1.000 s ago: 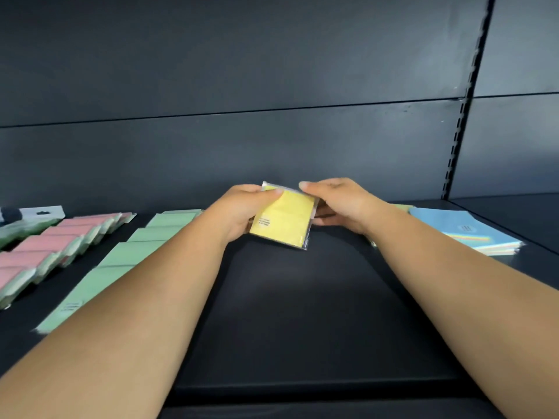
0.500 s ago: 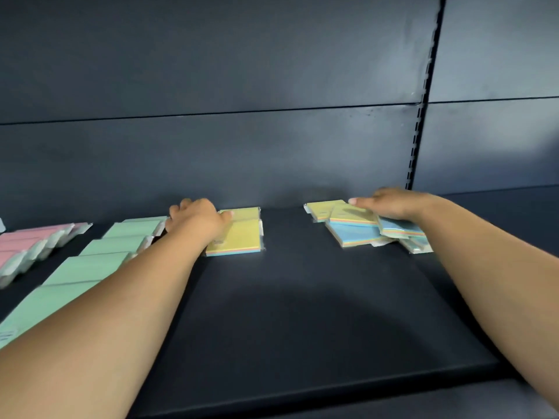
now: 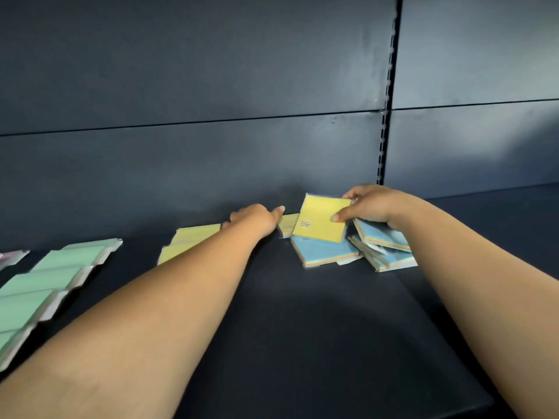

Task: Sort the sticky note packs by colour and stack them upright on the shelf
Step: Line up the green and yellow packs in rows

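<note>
My right hand [image 3: 370, 204] pinches a yellow sticky note pack [image 3: 322, 219] by its right edge, tilted up above a loose heap of blue packs [image 3: 325, 252] at the back right of the dark shelf [image 3: 302, 343]. My left hand [image 3: 257, 219] reaches toward that pack with fingers extended, holding nothing. To its left lie yellow packs [image 3: 190, 240] flat near the back wall. A row of green packs [image 3: 54, 273] runs along the left, and a pink pack [image 3: 12, 255] shows at the far left edge.
The dark back panel [image 3: 211, 116] rises behind the shelf, with a slotted upright [image 3: 388, 86] on the right. Another yellow pack [image 3: 287, 223] lies half hidden behind my left hand. A second shelf bay [image 3: 499, 201] continues to the right.
My right hand has lifted a yellow pack off the blue heap. My left hand left the laid-down yellow packs and moved right toward it. The view shifted right.
</note>
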Action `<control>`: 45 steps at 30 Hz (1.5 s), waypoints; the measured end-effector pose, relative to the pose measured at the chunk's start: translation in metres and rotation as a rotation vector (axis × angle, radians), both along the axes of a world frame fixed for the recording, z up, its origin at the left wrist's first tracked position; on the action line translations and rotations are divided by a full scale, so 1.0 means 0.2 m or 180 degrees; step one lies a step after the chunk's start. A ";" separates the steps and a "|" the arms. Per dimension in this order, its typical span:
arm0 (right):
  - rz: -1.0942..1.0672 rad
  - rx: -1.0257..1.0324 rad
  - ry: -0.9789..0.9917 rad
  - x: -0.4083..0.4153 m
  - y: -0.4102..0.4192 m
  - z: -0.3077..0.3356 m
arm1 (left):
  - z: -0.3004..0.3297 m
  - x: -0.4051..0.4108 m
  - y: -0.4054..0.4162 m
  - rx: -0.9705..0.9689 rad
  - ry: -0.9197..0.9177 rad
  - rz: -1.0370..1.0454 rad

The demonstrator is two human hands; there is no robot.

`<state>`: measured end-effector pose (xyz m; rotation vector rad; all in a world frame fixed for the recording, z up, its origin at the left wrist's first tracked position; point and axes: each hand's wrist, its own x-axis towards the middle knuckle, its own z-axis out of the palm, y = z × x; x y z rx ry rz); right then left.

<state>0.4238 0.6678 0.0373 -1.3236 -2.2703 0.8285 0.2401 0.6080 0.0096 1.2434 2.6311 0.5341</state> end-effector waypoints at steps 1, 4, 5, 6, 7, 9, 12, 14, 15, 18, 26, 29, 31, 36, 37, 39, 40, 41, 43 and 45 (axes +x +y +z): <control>-0.0037 -0.0027 0.0478 0.00 0.01 0.01 | -0.01 0.02 0.03 -0.0043 0.0003 0.0096; -0.0052 -0.0178 0.1632 -0.01 0.01 0.04 | -0.05 0.06 0.09 -0.0126 0.0062 0.0164; -0.0078 -0.0181 0.1846 -0.01 0.01 0.05 | -0.06 0.07 0.10 -0.0131 0.0091 0.0157; -0.0113 -0.0205 0.2041 -0.01 0.00 0.05 | -0.07 0.06 0.11 -0.0129 0.0102 0.0140; -0.0142 -0.0256 0.2221 -0.01 0.00 0.05 | -0.07 0.05 0.11 -0.0114 0.0100 0.0114; -0.0134 -0.0373 0.2562 0.00 0.00 0.06 | -0.08 0.02 0.12 -0.0082 0.0029 0.0079; -0.0116 -0.0415 0.2810 0.01 0.00 0.07 | -0.09 0.00 0.11 0.0186 -0.0333 0.0025; -0.0217 -0.0394 0.2918 0.01 0.01 0.08 | -0.09 -0.01 0.11 0.0690 -0.0813 -0.0105; -0.0302 -0.0365 0.2924 0.01 0.01 0.07 | -0.09 -0.01 0.11 0.0958 -0.1114 -0.0182; -0.0531 -0.0270 0.2794 0.01 0.04 0.05 | -0.07 0.02 0.07 0.1562 -0.2040 -0.0404; -0.0739 -0.0375 0.3131 0.00 0.00 0.07 | 0.06 0.05 0.02 0.2673 -0.3048 0.0049; -0.0648 -0.0682 0.3333 -0.02 -0.05 0.09 | 0.14 0.03 -0.09 0.2899 -0.3157 0.0035; -0.0566 -0.0760 0.3328 -0.04 -0.08 0.09 | 0.18 0.00 -0.17 0.2986 -0.3265 0.0077; -0.0304 -0.0948 0.3075 -0.14 -0.20 0.05 | 0.25 -0.06 -0.52 0.2916 -0.3001 0.0227; -0.0198 -0.1018 0.3081 -0.15 -0.24 0.05 | 0.25 -0.08 -0.60 0.2793 -0.2877 0.0233; -0.0013 -0.1136 0.3098 -0.19 -0.31 0.05 | 0.24 -0.10 -0.76 0.2567 -0.2744 0.0235; 0.0049 -0.1183 0.3129 -0.20 -0.34 0.06 | 0.23 -0.11 -0.81 0.2478 -0.2719 0.0239; 0.0108 -0.1241 0.3153 -0.21 -0.38 0.06 | 0.22 -0.12 -0.87 0.2429 -0.2703 0.0276; 0.0197 -0.1334 0.3162 -0.23 -0.44 0.06 | 0.20 -0.14 -0.95 0.2363 -0.2676 0.0377; 0.0209 -0.1407 0.3183 -0.24 -0.49 0.06 | 0.17 -0.16 -0.99 0.2271 -0.2598 0.0490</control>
